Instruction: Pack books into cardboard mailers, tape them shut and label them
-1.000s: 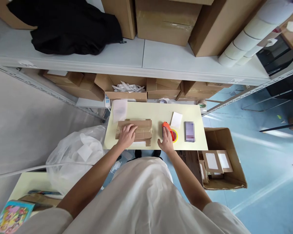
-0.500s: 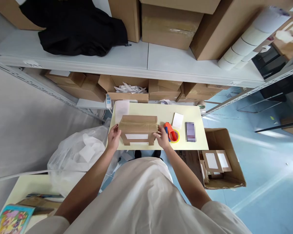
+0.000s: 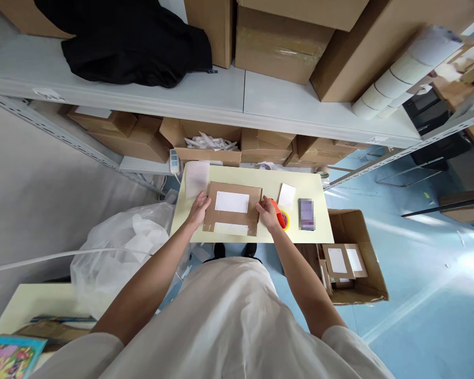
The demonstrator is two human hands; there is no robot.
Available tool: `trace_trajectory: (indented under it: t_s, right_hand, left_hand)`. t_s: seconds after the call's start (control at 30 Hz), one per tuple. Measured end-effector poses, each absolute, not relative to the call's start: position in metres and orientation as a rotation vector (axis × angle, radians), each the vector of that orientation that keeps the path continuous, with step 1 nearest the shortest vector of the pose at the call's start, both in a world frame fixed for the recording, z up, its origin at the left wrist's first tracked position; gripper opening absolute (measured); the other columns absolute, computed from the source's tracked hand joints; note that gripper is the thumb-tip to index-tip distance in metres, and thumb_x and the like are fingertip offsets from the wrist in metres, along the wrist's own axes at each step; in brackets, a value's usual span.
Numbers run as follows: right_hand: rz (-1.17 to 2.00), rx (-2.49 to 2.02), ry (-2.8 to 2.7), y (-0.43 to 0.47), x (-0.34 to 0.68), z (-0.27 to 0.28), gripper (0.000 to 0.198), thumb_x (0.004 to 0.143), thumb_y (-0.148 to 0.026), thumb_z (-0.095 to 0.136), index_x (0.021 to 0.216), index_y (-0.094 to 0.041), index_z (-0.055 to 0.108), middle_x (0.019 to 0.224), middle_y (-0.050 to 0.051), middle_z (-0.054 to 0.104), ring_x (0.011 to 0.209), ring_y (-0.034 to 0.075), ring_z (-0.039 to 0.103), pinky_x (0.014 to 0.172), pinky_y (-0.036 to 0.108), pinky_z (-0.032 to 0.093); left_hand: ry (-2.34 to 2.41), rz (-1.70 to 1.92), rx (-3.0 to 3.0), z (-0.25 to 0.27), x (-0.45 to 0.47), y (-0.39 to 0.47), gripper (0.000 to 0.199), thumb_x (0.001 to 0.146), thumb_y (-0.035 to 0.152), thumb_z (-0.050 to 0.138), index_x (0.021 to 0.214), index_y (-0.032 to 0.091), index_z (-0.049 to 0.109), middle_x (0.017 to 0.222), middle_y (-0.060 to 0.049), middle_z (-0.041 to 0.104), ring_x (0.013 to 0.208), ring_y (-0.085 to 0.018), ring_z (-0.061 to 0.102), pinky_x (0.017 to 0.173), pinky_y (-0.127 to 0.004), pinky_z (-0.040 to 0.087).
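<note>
A brown cardboard box (image 3: 231, 217) is on the small pale-yellow table (image 3: 312, 184), its labelled face turned up. One white label (image 3: 231, 202) is near the middle of that face and another white strip (image 3: 230, 228) runs along its near edge. My left hand (image 3: 199, 208) grips the box at its left edge, while my right hand (image 3: 267, 211) holds the right edge, fingers bent round it. Just beside my right hand lies a red tape dispenser (image 3: 278, 215) with a yellow-rimmed roll, partly hidden by that hand.
To the right on the table are a white paper (image 3: 287, 196) and a pixelated purple item (image 3: 306, 214). A large open carton (image 3: 373, 263) with labelled boxes stands on the floor at right. Shelving (image 3: 205, 102) spans the back; a plastic bag (image 3: 118, 247) of white material is at left.
The box has been turned between my hands: its taped side showed before, and now the face with the white label is up. Both hands have moved slightly right with it.
</note>
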State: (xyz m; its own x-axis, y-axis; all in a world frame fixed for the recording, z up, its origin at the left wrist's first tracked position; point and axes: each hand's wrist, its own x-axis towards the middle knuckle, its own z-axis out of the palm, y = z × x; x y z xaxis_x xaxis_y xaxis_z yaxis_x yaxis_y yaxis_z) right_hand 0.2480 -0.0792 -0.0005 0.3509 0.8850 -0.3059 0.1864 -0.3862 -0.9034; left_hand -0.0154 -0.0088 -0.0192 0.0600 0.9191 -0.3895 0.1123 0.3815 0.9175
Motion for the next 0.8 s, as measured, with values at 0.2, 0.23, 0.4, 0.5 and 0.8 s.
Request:
trace_trajectory:
  t_s: [0.2, 0.23, 0.4, 0.5, 0.8]
  right_hand:
    - [1.277, -1.683, -0.969, -0.107, 0.254, -0.013, 0.09, 0.075, -0.048, 0.065, 0.151, -0.025, 0.023, 0.155, 0.013, 0.031, 0.14, 0.026, 0.036, 0.111, 0.045, 0.035]
    - [1.287, -1.694, -1.019, -0.116, 0.255, -0.018, 0.096, 0.073, -0.05, 0.067, 0.152, -0.025, 0.019, 0.156, 0.013, 0.027, 0.142, 0.028, 0.032, 0.111, 0.047, 0.034]
    - [1.223, -1.732, -1.337, -0.145, 0.248, -0.037, 0.118, 0.06, -0.053, 0.078, 0.153, -0.022, 0.013, 0.155, 0.016, 0.029, 0.142, 0.032, 0.03, 0.112, 0.052, 0.03]
    - [1.054, -1.72, -1.337, -0.139, 0.241, -0.024, 0.102, 0.072, -0.057, 0.067, 0.152, -0.018, 0.018, 0.147, 0.018, 0.042, 0.136, 0.029, 0.042, 0.11, 0.047, 0.034]
    - [0.912, -2.191, -1.334, -0.091, 0.24, 0.042, 0.102, 0.072, -0.04, 0.07, 0.153, -0.013, 0.013, 0.111, 0.015, 0.068, 0.106, 0.036, 0.063, 0.092, 0.047, 0.045]
  left_hand:
    - [1.264, 0.727, 1.216, -0.041, -0.04, -0.025, 0.096, 0.075, 0.061, 0.061, 0.15, 0.016, 0.022, 0.157, -0.019, 0.023, 0.144, -0.033, 0.024, 0.114, -0.048, 0.027]
    - [1.251, 0.67, 1.292, -0.045, -0.046, -0.031, 0.104, 0.07, 0.063, 0.065, 0.151, 0.016, 0.02, 0.157, -0.019, 0.02, 0.145, -0.035, 0.021, 0.115, -0.049, 0.024]
    - [1.263, 0.421, 1.63, -0.055, -0.06, -0.061, 0.131, 0.049, 0.049, 0.085, 0.151, 0.011, 0.014, 0.153, -0.024, 0.028, 0.14, -0.039, 0.03, 0.114, -0.052, 0.026]
    - [1.325, 0.569, 1.688, -0.041, -0.048, -0.064, 0.116, 0.06, 0.046, 0.079, 0.15, 0.012, 0.016, 0.149, -0.022, 0.036, 0.134, -0.035, 0.042, 0.109, -0.049, 0.036]
    - [1.636, 0.416, 1.563, 0.012, -0.018, -0.017, 0.091, 0.069, 0.04, 0.072, 0.146, 0.014, 0.03, 0.103, -0.016, 0.069, 0.103, -0.037, 0.064, 0.09, -0.046, 0.047]
